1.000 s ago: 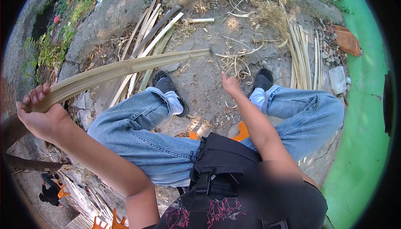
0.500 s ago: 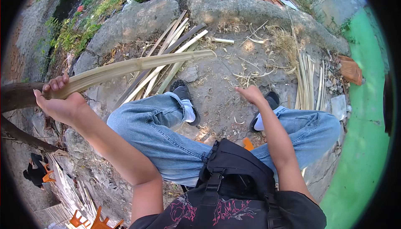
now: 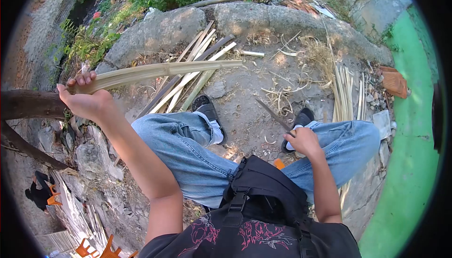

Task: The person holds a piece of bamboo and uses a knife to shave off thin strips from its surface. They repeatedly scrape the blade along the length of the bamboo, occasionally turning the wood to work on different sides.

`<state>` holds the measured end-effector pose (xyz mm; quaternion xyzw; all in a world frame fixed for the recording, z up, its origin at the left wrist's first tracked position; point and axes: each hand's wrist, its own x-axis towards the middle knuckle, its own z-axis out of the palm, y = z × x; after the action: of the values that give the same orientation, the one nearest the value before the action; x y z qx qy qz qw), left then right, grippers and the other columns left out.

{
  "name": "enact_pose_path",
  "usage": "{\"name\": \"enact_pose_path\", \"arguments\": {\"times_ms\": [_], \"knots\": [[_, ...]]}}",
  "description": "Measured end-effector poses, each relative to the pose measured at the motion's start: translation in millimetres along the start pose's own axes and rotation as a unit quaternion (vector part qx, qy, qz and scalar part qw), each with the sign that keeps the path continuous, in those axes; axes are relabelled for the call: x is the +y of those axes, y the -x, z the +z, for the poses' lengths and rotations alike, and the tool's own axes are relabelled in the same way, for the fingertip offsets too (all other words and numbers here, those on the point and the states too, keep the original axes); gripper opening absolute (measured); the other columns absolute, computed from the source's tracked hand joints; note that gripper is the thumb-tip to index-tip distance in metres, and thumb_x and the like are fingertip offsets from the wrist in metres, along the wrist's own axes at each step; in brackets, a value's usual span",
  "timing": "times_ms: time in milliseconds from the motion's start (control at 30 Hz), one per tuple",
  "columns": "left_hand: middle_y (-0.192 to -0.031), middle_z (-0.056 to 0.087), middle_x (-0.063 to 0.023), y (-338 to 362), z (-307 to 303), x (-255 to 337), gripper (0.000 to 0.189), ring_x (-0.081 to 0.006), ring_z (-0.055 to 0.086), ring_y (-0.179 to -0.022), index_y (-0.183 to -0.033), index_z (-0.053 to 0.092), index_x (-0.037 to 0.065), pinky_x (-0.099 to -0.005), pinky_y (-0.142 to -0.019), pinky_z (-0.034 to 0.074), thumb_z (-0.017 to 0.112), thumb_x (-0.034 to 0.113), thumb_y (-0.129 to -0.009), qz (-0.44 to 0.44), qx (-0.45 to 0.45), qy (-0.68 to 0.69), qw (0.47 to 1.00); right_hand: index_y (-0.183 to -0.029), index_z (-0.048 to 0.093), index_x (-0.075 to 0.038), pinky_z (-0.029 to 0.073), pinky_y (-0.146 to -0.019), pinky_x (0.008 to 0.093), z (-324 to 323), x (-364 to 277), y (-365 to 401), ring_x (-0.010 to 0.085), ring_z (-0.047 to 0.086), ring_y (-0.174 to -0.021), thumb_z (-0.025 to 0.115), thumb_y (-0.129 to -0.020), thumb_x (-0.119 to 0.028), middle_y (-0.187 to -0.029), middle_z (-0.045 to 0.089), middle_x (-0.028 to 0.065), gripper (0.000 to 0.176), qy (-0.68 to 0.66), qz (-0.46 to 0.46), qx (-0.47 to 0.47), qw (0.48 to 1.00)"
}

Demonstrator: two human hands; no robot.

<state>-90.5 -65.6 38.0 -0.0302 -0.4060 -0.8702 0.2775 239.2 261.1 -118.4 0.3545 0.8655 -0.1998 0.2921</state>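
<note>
My left hand is closed around the near end of a long, pale split-bamboo strip. The strip reaches out to the right, raised over the ground, and its far end is free. In front of my right knee, my right hand grips a knife by its handle. The narrow, dark blade points up and to the left, apart from the bamboo strip.
Beyond my feet lie loose bamboo strips and curled shavings. More thin strips rest at the right, near a green wall. A concrete ledge runs across the front. A tree trunk and another person are at left.
My right hand has drawn back toward my right knee, and the knife blade now shows clearly. My left hand has shifted slightly right with the bamboo strip.
</note>
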Motion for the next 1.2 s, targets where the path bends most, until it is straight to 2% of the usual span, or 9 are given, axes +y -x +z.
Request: {"name": "enact_pose_path", "arguments": {"times_ms": [100, 267, 467, 633, 833, 933, 1133, 1167, 1200], "knots": [[-0.061, 0.037, -0.0043, 14.7, 24.1, -3.7, 0.037, -0.0161, 0.037, -0.057, -0.071, 0.040, 0.008, -0.0325, -0.055, 0.033, 0.047, 0.036, -0.094, 0.019, 0.000, -0.010, 1.000, -0.091, 0.070, -0.003, 0.049, -0.081, 0.0420, 7.7, 6.2, 5.4, 0.0358, 0.064, -0.091, 0.061, -0.083, -0.043, -0.092, 0.067, 0.0202, 0.043, 0.010, -0.004, -0.019, 1.000], [-0.059, 0.041, -0.0049, 46.8, 79.6, -20.8, 0.039, -0.0149, 0.037, -0.053, -0.067, 0.039, 0.009, -0.0296, -0.052, 0.033, 0.047, 0.034, -0.095, 0.001, -0.107, -0.048, 0.993, -0.095, 0.070, -0.003, 0.049, -0.082, 0.0412, -9.7, 4.8, 13.0, 0.0338, 0.064, -0.094, 0.059, -0.084, -0.044, -0.095, 0.067, 0.0188, 0.044, -0.026, -0.050, -0.047, 0.997], [-0.057, 0.037, -0.0022, 68.2, 147.2, -42.8, 0.036, -0.0135, 0.036, -0.052, -0.066, 0.039, 0.009, -0.0293, -0.053, 0.035, 0.044, 0.029, -0.096, -0.005, -0.247, -0.091, 0.965, -0.095, 0.070, -0.005, 0.050, -0.081, 0.0418, -30.1, 22.2, 34.2, 0.0333, 0.065, -0.091, 0.060, -0.083, -0.038, -0.093, 0.067, 0.0178, 0.037, -0.135, -0.079, 0.063, 0.986], [-0.056, 0.034, -0.0004, 60.7, 159.2, -43.5, 0.037, -0.0123, 0.034, -0.051, -0.063, 0.037, 0.009, -0.0286, -0.052, 0.034, 0.043, 0.026, -0.095, -0.015, -0.246, -0.106, 0.963, -0.095, 0.070, -0.005, 0.051, -0.081, 0.0418, -24.5, 36.0, 35.0, 0.0335, 0.065, -0.091, 0.062, -0.080, -0.034, -0.095, 0.067, 0.0188, 0.033, -0.162, -0.064, 0.101, 0.980], [-0.056, 0.032, 0.0005, 50.7, 146.3, -40.3, 0.034, -0.0113, 0.032, -0.050, -0.063, 0.035, 0.010, -0.0282, -0.052, 0.034, 0.041, 0.023, -0.094, -0.010, -0.221, -0.105, 0.970, -0.095, 0.068, 0.000, 0.049, -0.085, 0.0431, -21.1, 47.5, 37.1, 0.0356, 0.063, -0.096, 0.059, -0.083, -0.041, -0.100, 0.065, 0.0229, 0.044, -0.202, -0.035, 0.087, 0.975], [-0.057, 0.032, -0.0015, 52.0, 137.7, -37.1, 0.041, -0.0139, 0.035, -0.051, -0.061, 0.032, 0.010, -0.0308, -0.051, 0.035, 0.041, 0.029, -0.096, 0.000, -0.216, -0.122, 0.969, -0.095, 0.068, 0.003, 0.048, -0.087, 0.0439, -25.6, 58.0, 46.9, 0.0378, 0.062, -0.098, 0.056, -0.085, -0.044, -0.102, 0.064, 0.0245, 0.050, -0.193, -0.020, 0.084, 0.977], [-0.056, 0.031, -0.0009, 50.5, 130.2, -35.3, 0.040, -0.0125, 0.033, -0.050, -0.061, 0.031, 0.010, -0.0293, -0.049, 0.034, 0.042, 0.027, -0.096, 0.010, -0.212, -0.104, 0.972, -0.093, 0.067, 0.005, 0.047, -0.087, 0.0435, -60.8, 47.5, 52.7, 0.0379, 0.061, -0.099, 0.055, -0.087, -0.043, -0.101, 0.064, 0.0266, 0.050, -0.208, -0.025, 0.087, 0.974], [-0.056, 0.032, -0.0008, 51.3, 130.1, -35.4, 0.039, -0.0121, 0.032, -0.049, -0.061, 0.031, 0.011, -0.0290, -0.050, 0.033, 0.041, 0.025, -0.095, 0.012, -0.207, -0.099, 0.973, -0.092, 0.066, 0.007, 0.049, -0.082, 0.0448, -61.2, 44.4, 42.6, 0.0382, 0.064, -0.090, 0.054, -0.087, -0.042, -0.092, 0.065, 0.0267, 0.050, -0.211, -0.050, 0.100, 0.971], [-0.055, 0.032, -0.0006, 52.6, 129.1, -34.6, 0.038, -0.0117, 0.031, -0.049, -0.060, 0.031, 0.011, -0.0287, -0.050, 0.033, 0.039, 0.024, -0.094, 0.011, -0.203, -0.097, 0.974, -0.087, 0.066, 0.006, 0.049, -0.072, 0.0432, -66.6, 40.8, 33.5, 0.0353, 0.063, -0.078, 0.054, -0.087, -0.041, -0.081, 0.064, 0.0244, 0.049, -0.251, -0.074, 0.056, 0.964]]}}
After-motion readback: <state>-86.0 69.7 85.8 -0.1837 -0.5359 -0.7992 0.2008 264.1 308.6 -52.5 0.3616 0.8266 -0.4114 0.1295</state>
